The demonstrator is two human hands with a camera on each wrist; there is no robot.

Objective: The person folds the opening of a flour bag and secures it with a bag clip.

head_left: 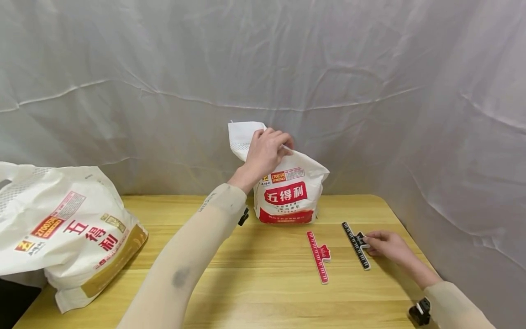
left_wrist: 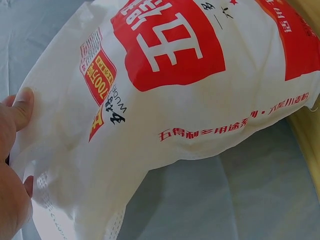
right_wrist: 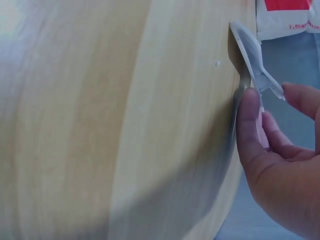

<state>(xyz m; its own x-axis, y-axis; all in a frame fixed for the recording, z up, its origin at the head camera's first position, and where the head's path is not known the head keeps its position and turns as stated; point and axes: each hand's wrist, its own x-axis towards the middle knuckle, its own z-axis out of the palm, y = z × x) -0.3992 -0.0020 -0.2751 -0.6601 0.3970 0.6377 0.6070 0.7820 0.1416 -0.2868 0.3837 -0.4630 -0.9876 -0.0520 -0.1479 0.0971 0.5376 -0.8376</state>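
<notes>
My left hand (head_left: 267, 153) grips the gathered upper part of a white and red flour bag (head_left: 285, 196), which stands upright at the back of the table. The bag's loose top flops over to the left of the hand. In the left wrist view, the thumb presses on the white bag material (left_wrist: 100, 175). On the right, my right hand (head_left: 390, 249) pinches the handle of a black bag clip (head_left: 356, 246) with piano-key markings. The right wrist view shows the clip's pale edge (right_wrist: 252, 55) tilted between thumb and fingers. A matching red clip (head_left: 318, 258) lies to its left.
A larger white flour bag (head_left: 78, 228) leans at the table's left side. Grey cloth (head_left: 263, 59) hangs behind and along the right of the wooden table (head_left: 255, 283). The table's rounded far right corner is close to the right hand.
</notes>
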